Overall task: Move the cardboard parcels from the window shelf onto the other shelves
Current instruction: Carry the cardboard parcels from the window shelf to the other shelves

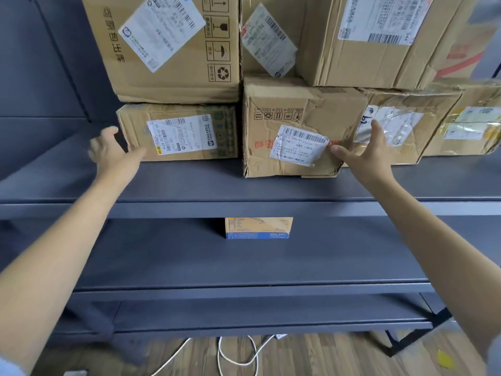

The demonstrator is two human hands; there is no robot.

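Note:
Several cardboard parcels stand stacked on a dark grey shelf [189, 183]. My left hand [113, 151] is open at the left end of a low parcel [187, 131] with a white label, its fingers spread and slightly blurred. My right hand [366, 150] is open at the right front corner of a crumpled parcel [292, 115], thumb against its front face and fingers along its right side. A large parcel [168, 47] sits on top of the low one. Another big parcel [366, 39] rests on the crumpled one.
A taped parcel [401, 126] and one more parcel [471, 123] lie to the right on the same shelf. A small blue and yellow box [257, 227] sits on the lower shelf [217, 261]. White cables [238, 354] lie on the wooden floor below.

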